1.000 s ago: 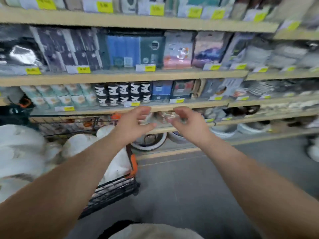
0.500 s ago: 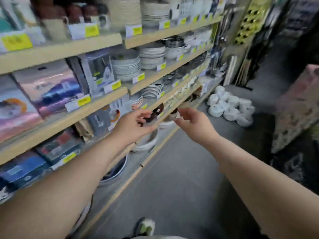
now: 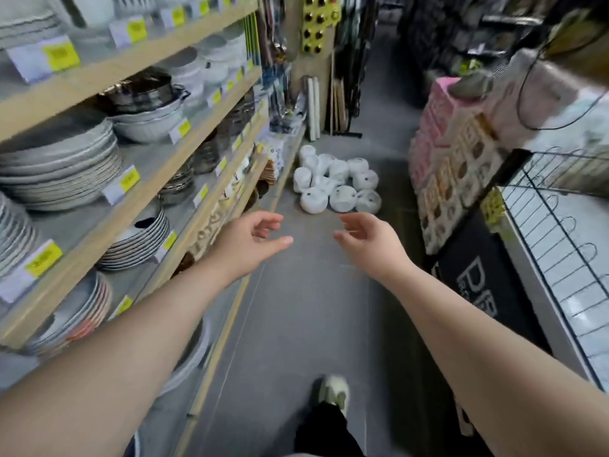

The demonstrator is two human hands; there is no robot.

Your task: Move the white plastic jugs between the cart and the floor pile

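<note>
Both hands hang in the middle of the frame over the grey aisle floor (image 3: 296, 308), holding nothing. The left hand (image 3: 248, 240) and the right hand (image 3: 369, 239) face each other with fingers loosely curled, well apart. Just beyond them, a little above the centre of the frame, a cluster of white wrapped round bundles (image 3: 336, 184) lies on the floor. Along the left of the frame, pale wooden shelves (image 3: 138, 206) carry stacks of grey ceramic plates (image 3: 62, 166). At lower centre a light-coloured shoe (image 3: 333, 392) shows.
</note>
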